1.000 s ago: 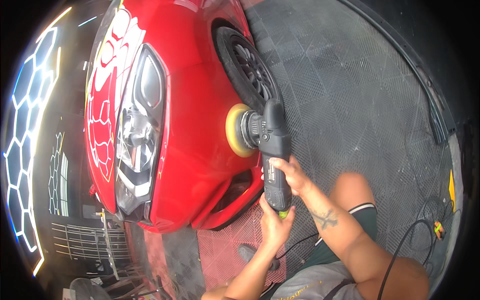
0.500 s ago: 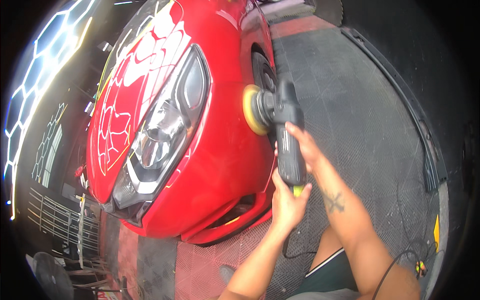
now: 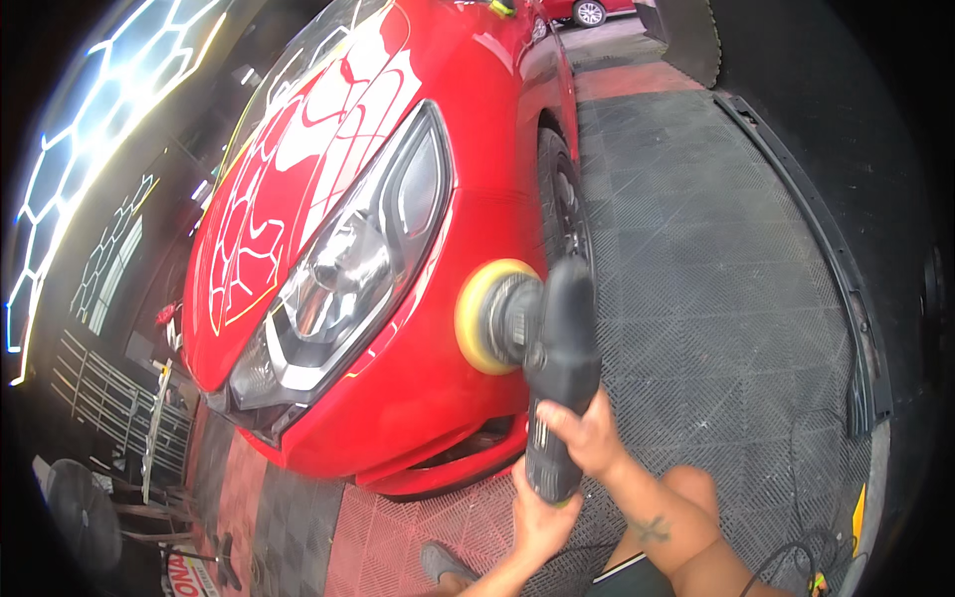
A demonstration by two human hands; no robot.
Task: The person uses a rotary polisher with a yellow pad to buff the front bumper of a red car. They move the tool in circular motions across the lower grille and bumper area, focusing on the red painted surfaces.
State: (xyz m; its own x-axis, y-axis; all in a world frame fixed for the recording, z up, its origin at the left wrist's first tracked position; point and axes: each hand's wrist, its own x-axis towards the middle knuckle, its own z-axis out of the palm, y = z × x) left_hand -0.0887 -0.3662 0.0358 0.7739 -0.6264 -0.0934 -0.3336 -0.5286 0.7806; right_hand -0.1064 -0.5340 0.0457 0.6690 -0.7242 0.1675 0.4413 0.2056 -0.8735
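Both my hands grip a black car polisher (image 3: 562, 343) with a round yellow foam pad (image 3: 480, 320). The pad faces the red front bumper (image 3: 418, 388) below and to the right of the headlight (image 3: 348, 264), and appears to rest on the paint. My right hand (image 3: 585, 430) wraps round the body behind the polisher's head. Lower down, my left hand (image 3: 542, 519) holds the rear end of the handle. The red car (image 3: 487, 129) fills the middle, its front wheel (image 3: 562, 204) just beyond the polisher.
Grey and red ribbed floor tiles (image 3: 676, 289) run beside the car. A long black trim piece (image 3: 826, 249) lies along the right wall. At the lower right is a cable (image 3: 796, 552). A round fan (image 3: 85, 512) and a metal rack (image 3: 124, 408) stand at left.
The polisher and both hands have moved down and toward me, from beside the front wheel arch to lower on the bumper corner. The view has shifted slightly, showing more of the wheel.
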